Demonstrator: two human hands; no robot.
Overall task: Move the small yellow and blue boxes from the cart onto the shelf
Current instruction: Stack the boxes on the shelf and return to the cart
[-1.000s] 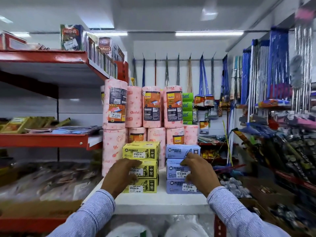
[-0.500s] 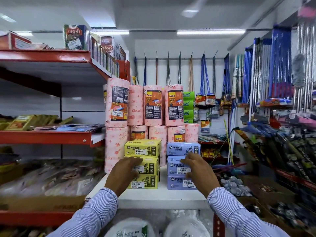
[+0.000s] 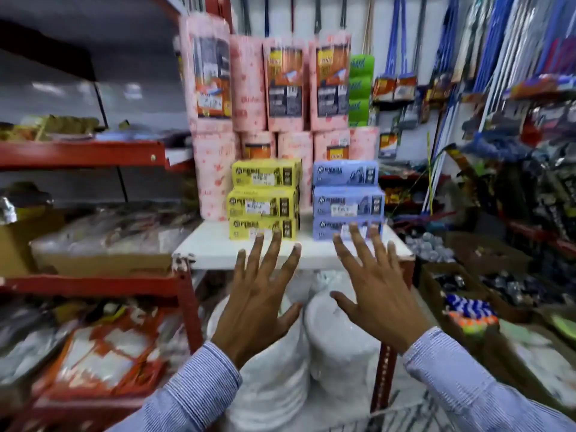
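Observation:
Three yellow boxes (image 3: pixel 265 201) stand stacked on the white shelf (image 3: pixel 218 244), and three blue boxes (image 3: pixel 347 202) are stacked just to their right. My left hand (image 3: pixel 258 294) hovers in front of the yellow stack with fingers spread, holding nothing. My right hand (image 3: pixel 374 285) hovers in front of the blue stack, also spread and empty. Both hands are in front of the shelf's edge, and their fingertips overlap the bottom boxes in the view. The cart is out of sight.
Pink wrapped rolls (image 3: pixel 280 85) stand stacked behind the boxes. Red shelving (image 3: pixel 81 154) with packaged goods runs along the left. White plate stacks (image 3: pixel 336 332) sit under the shelf. Brooms and mops (image 3: pixel 498 42) hang at the right above boxes of small goods.
Both hands have let go of the two stacks and pulled back toward me with fingers spread. The view has tilted downward and is blurred by motion.

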